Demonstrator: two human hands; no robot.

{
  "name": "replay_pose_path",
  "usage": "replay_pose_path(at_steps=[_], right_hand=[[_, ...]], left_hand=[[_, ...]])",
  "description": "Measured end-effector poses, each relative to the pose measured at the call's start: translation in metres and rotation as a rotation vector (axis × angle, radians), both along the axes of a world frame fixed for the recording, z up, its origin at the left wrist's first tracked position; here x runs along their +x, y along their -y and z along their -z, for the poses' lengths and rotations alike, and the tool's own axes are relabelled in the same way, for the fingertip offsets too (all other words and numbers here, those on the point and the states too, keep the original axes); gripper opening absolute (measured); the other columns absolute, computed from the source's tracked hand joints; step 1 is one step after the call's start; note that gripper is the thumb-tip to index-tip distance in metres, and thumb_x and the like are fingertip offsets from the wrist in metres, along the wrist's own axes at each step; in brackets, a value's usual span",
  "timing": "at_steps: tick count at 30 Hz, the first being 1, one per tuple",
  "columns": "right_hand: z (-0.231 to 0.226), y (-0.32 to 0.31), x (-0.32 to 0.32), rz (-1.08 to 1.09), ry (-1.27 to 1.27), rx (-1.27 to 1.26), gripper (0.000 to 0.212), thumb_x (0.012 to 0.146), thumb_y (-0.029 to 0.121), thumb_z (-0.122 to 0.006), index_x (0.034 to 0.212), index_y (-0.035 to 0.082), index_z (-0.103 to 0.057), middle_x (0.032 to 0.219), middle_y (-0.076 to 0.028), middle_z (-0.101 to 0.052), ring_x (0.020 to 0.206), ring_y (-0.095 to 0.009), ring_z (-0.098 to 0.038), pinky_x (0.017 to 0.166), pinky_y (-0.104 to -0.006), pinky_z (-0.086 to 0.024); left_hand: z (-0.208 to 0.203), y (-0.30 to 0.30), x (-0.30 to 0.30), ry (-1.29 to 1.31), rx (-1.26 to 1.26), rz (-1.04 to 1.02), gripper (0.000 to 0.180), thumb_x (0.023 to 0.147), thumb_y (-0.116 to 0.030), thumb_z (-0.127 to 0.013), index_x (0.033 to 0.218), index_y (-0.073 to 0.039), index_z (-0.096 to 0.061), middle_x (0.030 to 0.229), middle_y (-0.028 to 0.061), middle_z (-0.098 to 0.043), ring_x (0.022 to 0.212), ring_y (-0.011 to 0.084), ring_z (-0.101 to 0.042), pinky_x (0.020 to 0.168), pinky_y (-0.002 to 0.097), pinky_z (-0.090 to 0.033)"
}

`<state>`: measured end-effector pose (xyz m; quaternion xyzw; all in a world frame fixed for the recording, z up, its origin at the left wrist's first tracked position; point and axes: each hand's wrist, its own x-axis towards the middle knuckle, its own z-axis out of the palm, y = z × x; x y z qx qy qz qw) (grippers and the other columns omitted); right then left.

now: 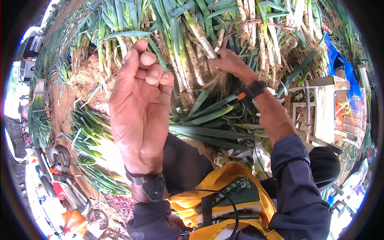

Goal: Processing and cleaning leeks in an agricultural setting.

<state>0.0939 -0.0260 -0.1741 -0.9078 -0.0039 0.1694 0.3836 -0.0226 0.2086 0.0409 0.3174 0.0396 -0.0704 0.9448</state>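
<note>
My right hand (234,64) is closed around the white shank of a long green onion (206,47), which slants up and left from my fingers. Close in front of me, my left hand (140,100) is raised, palm toward me. Its fingers are curled and the thumb lies against the index finger. The visible palm is bare, and I cannot make out whether anything is pinched at the fingertips. A green leaf (120,35) passes behind those fingertips. Rows of green onions (182,60) with muddy shanks and tangled roots stand bunched beyond both hands.
Loose leaves (216,134) lie below the bunches, and another pile of green onions (92,140) spreads to the left. A metal frame stool (320,108) and a blue plastic sheet (340,68) are at the right. A parked motorbike (72,188) stands at the lower left.
</note>
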Motion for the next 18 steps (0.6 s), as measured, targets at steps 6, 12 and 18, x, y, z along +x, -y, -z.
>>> replay_pose_path(at_steps=[6, 12, 18], right_hand=[[0.027, -0.056, -0.052, 0.09, 0.14, 0.063, 0.051, 0.08, 0.045, -0.068, 0.098, -0.002, -0.067, 0.088, -0.023, -0.07, 0.085, -0.036, -0.07, 0.079, -0.0473, -0.053], [0.024, -0.032, -0.108, 0.148, -0.039, 0.253, 0.047, 0.085, 0.039, -0.072, 0.1, -0.004, -0.064, 0.084, -0.022, -0.067, 0.079, -0.031, -0.068, 0.073, -0.0424, -0.052], [-0.002, -0.02, -0.137, 0.133, -0.039, 0.5, 0.041, 0.089, 0.033, -0.073, 0.101, -0.006, -0.065, 0.079, -0.01, -0.064, 0.072, -0.016, -0.058, 0.066, -0.035, -0.049]], left_hand=[[0.002, 0.006, 0.002, 0.009, -0.031, 0.015, 0.024, 0.105, -0.017, -0.056, 0.122, -0.001, -0.058, 0.094, 0.0023, -0.063, 0.078, 0.0097, -0.054, 0.077, 0.026, -0.048], [0.007, 0.007, 0.004, -0.004, -0.048, 0.009, 0.022, 0.106, -0.014, -0.054, 0.123, 0.0, -0.055, 0.094, 0.0039, -0.061, 0.078, 0.0106, -0.054, 0.076, 0.0268, -0.048], [0.011, 0.016, 0.01, 0.012, 0.053, 0.01, 0.021, 0.102, -0.02, -0.061, 0.116, -0.004, -0.064, 0.093, -0.0017, -0.064, 0.079, 0.0084, -0.055, 0.078, 0.0245, -0.048]])
